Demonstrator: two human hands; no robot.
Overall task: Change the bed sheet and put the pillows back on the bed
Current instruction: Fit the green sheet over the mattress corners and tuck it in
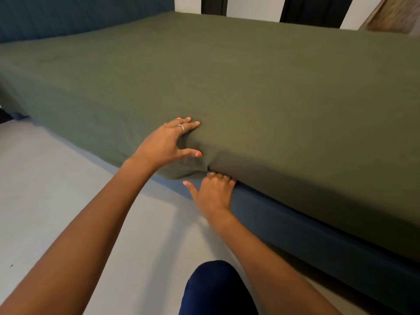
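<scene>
Green sheet (pixel 250 87) under flat, relaxed left hand (pixel 168 142); right hand (pixel 213 192) fingertips hidden beneath mattress, grip untellable.

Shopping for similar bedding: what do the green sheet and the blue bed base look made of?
Green sheet: looks like matte woven cotton or a blend, with soft creases and no sheen. Blue bed base: seems fabric-upholstered, smooth and matte; the exact fibre can't be told.

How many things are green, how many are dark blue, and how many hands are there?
Green: 1, the bed sheet
Dark blue: 3, the bed base, the headboard, a trouser knee
Hands: 2, left hand, right hand
Total: 6
</scene>
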